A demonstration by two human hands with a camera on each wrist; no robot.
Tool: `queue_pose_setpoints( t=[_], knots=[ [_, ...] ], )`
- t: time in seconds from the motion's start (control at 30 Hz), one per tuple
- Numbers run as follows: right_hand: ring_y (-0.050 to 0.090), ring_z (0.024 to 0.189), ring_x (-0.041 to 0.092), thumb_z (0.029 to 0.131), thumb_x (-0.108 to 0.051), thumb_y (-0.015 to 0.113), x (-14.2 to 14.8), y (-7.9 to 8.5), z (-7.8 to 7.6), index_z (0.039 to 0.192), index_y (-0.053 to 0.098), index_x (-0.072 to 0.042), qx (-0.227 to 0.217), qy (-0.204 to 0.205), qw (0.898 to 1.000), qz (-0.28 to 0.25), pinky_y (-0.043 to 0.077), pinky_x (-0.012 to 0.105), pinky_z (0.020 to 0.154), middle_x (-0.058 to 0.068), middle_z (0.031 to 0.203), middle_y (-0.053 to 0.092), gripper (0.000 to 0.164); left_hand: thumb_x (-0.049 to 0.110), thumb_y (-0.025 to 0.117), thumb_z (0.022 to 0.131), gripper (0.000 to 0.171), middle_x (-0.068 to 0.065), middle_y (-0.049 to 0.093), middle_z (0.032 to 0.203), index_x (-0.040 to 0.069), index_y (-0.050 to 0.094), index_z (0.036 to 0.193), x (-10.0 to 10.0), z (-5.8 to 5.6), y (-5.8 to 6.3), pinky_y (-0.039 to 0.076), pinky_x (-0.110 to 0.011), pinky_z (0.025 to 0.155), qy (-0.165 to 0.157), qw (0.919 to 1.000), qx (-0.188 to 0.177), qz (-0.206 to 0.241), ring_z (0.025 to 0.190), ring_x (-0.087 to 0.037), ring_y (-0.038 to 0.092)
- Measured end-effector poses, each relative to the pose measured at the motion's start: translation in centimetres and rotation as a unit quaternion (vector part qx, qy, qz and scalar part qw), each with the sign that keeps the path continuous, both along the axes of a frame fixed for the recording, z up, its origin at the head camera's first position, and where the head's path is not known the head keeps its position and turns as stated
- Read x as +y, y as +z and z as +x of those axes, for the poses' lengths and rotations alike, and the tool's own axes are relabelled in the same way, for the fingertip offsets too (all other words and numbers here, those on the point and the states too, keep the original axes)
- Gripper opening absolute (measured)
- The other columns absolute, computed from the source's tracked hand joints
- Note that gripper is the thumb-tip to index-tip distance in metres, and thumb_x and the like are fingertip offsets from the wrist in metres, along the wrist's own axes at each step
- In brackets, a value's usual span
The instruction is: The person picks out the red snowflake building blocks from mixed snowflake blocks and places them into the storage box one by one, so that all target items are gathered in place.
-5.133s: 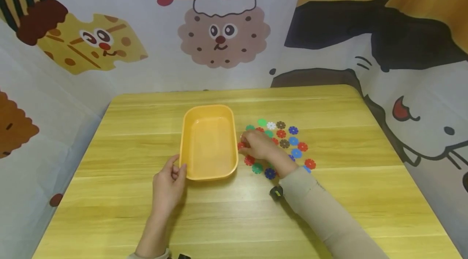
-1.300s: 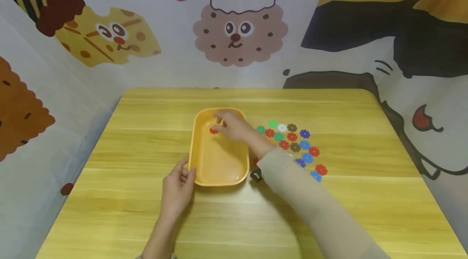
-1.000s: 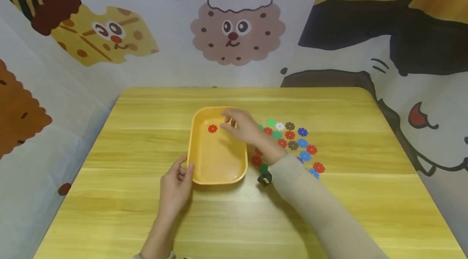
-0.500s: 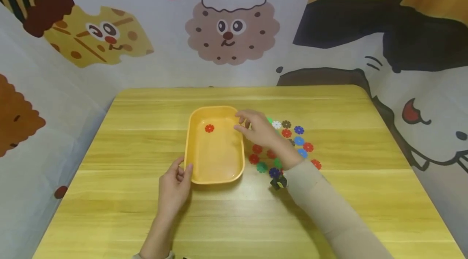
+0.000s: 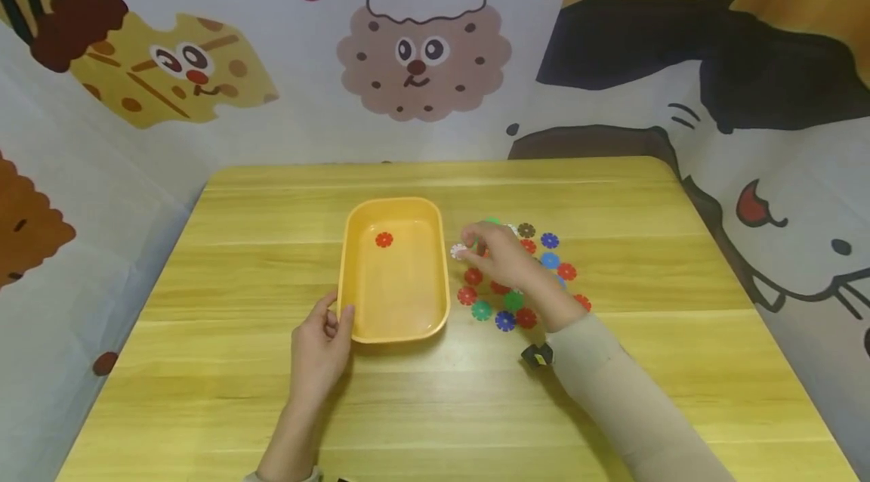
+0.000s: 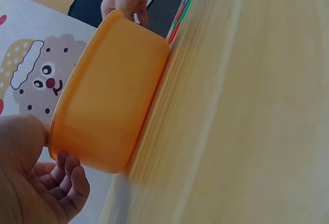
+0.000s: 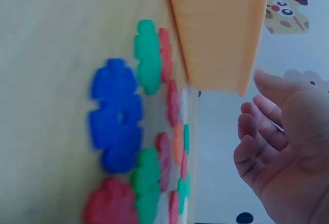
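My left hand (image 5: 319,344) grips the near left rim of an orange-yellow plastic tray (image 5: 445,301), thumb on the rim and fingers against the outer wall. In the left wrist view that tray's side wall (image 6: 110,90) fills the middle. One red snowflake disc (image 5: 384,239) lies inside it toward the far end. My right hand (image 5: 506,259) hovers over the loose discs, fingers loosely bent with nothing visible between them. Just beyond its thumb is a white snowflake disc (image 5: 458,250). A blue disc (image 7: 117,116) and a green disc (image 7: 148,57) lie near it in the right wrist view.
Several snowflake discs lie right of the tray, among them a brown disc (image 5: 526,230) and a red disc (image 5: 567,271); some are hidden under my right hand. All rest on a wood-grain table (image 5: 224,301). A cartoon-printed cloth (image 5: 285,142) hangs behind it.
My right hand let go of the red disc inside the tray, then moved right, out over the loose discs. My left hand keeps its hold on the tray.
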State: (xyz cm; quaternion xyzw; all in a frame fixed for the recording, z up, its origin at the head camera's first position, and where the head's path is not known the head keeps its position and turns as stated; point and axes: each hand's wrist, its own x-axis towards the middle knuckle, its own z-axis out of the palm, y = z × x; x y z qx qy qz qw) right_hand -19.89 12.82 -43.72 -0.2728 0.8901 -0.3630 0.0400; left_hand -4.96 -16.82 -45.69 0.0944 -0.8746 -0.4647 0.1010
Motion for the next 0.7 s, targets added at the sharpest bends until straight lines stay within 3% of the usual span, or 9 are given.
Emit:
queue_pose_setpoints(
  t=[0.23,0.5,0.7],
  knots=[
    [0.06,0.072,0.016,0.092,-0.018,0.077,0.8,-1.2,1.2,0.1,0.07,-0.012,-0.078,0.014,0.997,0.022,0.055,0.031,0.065,-0.002,0.085,0.064,0.012,0.014,0.064,0.1,0.041,-0.006,0.056,0.071,-0.009,0.058,0.133,0.0,0.0,0.0,0.042,-0.021,0.049,-0.003,1.0,0.004,-0.006,0.057,-0.012,0.049],
    [0.06,0.075,0.011,0.091,-0.022,0.078,1.1,-2.1,1.7,0.094,0.068,-0.017,-0.065,0.06,0.995,0.052,0.055,0.027,0.068,-0.008,0.082,0.064,0.012,0.014,0.064,0.101,0.042,-0.006,0.056,0.072,-0.01,0.057,0.134,0.0,0.0,0.0,0.042,-0.021,0.049,-0.008,1.0,0.002,-0.005,0.057,-0.012,0.049],
    [0.061,0.072,0.01,0.091,-0.026,0.077,1.1,-1.8,2.3,0.093,0.069,-0.018,-0.09,0.077,0.99,0.079,0.055,0.027,0.069,-0.008,0.08,0.065,0.012,0.015,0.064,0.1,0.041,-0.006,0.055,0.071,-0.009,0.058,0.133,0.1,0.1,-0.1,0.041,-0.021,0.049,-0.011,0.9999,0.006,-0.004,0.057,-0.011,0.048]
  ],
)
